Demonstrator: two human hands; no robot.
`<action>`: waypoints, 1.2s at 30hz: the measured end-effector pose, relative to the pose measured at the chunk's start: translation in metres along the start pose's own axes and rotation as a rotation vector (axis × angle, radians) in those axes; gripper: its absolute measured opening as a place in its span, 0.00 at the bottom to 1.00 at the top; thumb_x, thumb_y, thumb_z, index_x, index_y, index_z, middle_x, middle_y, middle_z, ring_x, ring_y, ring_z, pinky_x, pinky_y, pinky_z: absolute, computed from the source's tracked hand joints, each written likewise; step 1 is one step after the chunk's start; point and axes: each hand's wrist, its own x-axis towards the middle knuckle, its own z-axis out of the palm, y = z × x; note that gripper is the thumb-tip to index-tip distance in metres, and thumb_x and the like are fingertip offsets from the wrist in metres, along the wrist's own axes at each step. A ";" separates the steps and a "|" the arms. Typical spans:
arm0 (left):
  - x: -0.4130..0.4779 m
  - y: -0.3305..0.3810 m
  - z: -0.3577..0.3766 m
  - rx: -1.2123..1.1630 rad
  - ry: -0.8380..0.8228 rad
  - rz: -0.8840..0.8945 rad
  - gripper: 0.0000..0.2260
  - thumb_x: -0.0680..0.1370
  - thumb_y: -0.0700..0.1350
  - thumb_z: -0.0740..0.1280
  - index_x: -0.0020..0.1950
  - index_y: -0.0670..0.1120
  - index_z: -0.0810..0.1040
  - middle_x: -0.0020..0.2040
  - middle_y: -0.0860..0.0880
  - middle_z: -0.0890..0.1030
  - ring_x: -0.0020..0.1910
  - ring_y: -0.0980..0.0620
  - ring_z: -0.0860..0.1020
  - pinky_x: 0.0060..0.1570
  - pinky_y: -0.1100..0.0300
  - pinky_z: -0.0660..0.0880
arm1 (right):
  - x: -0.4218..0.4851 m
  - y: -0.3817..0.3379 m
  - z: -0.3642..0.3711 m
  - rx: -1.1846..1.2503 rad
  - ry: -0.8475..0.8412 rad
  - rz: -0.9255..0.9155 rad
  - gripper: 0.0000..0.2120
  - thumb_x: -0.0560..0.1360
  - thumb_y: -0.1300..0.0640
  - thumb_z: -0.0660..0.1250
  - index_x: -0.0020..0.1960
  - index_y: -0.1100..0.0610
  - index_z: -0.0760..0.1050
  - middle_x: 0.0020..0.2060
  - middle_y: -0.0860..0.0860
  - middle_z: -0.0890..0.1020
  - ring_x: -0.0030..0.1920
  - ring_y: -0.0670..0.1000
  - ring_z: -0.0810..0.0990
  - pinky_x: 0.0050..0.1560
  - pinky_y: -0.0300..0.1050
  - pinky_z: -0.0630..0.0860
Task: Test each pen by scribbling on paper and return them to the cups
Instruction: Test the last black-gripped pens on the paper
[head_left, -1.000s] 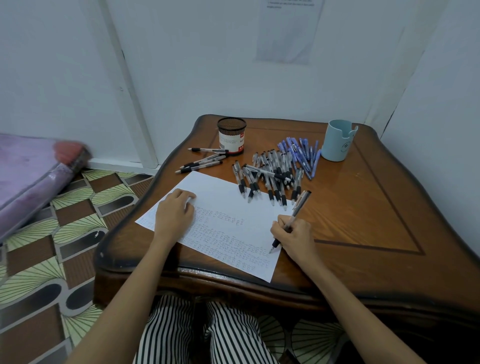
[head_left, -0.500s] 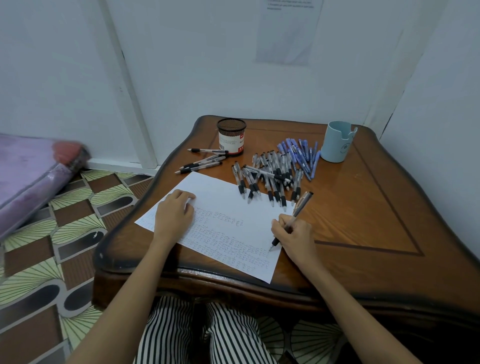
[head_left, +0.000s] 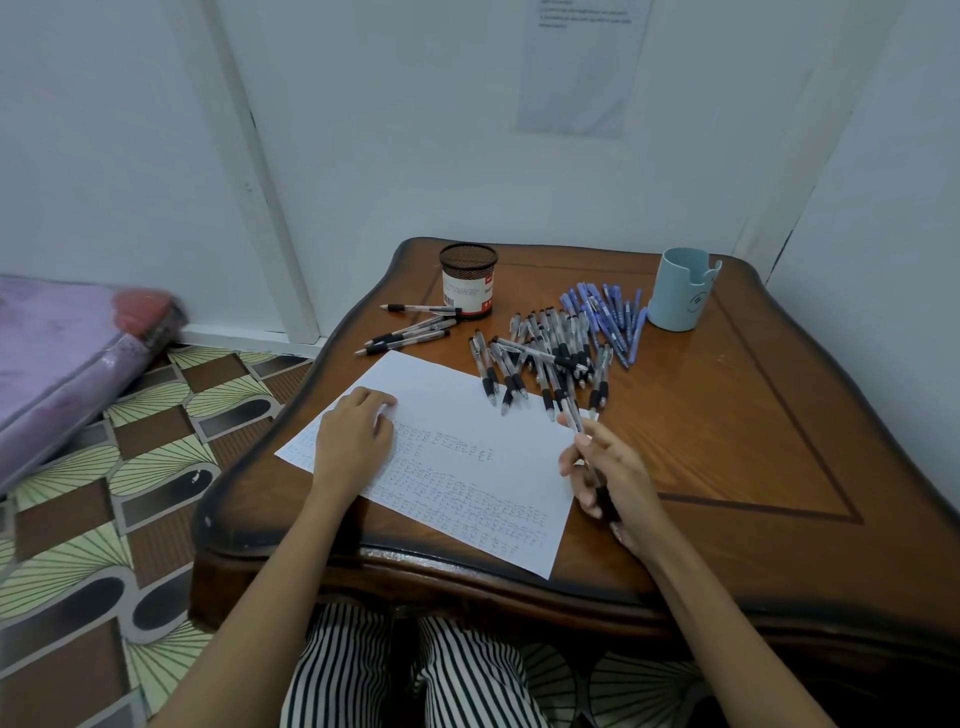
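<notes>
Handling note: the pen is a light, stiff plastic stick with a smooth clear barrel and a dark rubber section near the tip. We judge the barrel slippery and the rubber section the sure place to pinch it; it needs little force and has nothing fragile apart from the tip. The pen is in the right hand, just off the right edge of the paper. Its clear end points away from us toward the pile of black pens and its dark section is tucked in among the fingers. The grip is clamped on the pen, fingers curled round the shaft. The tip is hidden by the hand, so we cannot tell whether it touches anything. The right wrist is low over the bench, with the forearm running in from the lower right. The left hand rests palm-down on the left part of the paper, fingers loosely bent and holding nothing, pinning the sheet. Rows of small scribbles cover the near half of the paper. The mesh cup and the blue cup stand at the far side, well apart from both hands. A few pens lie beside the mesh cup and the blue pens lie beside the blue cup.
</notes>
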 end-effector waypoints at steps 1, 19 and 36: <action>0.000 0.000 0.000 0.001 -0.001 0.000 0.11 0.78 0.41 0.62 0.59 0.43 0.79 0.61 0.46 0.78 0.58 0.50 0.76 0.58 0.56 0.72 | 0.001 0.000 -0.001 0.028 0.001 0.013 0.12 0.81 0.61 0.54 0.61 0.58 0.72 0.30 0.52 0.75 0.19 0.44 0.65 0.16 0.33 0.60; -0.001 0.006 -0.004 0.008 -0.025 -0.019 0.12 0.78 0.40 0.62 0.59 0.44 0.79 0.60 0.46 0.78 0.58 0.50 0.75 0.60 0.55 0.72 | 0.010 -0.006 0.007 0.072 0.082 0.070 0.13 0.82 0.61 0.53 0.61 0.58 0.73 0.30 0.51 0.72 0.21 0.43 0.67 0.15 0.34 0.61; -0.002 0.007 -0.003 0.036 -0.031 -0.030 0.13 0.81 0.44 0.58 0.63 0.48 0.76 0.64 0.52 0.74 0.62 0.56 0.71 0.62 0.64 0.65 | 0.182 -0.021 0.040 -1.555 0.372 -0.237 0.16 0.78 0.53 0.63 0.62 0.60 0.72 0.58 0.58 0.76 0.59 0.58 0.73 0.53 0.50 0.71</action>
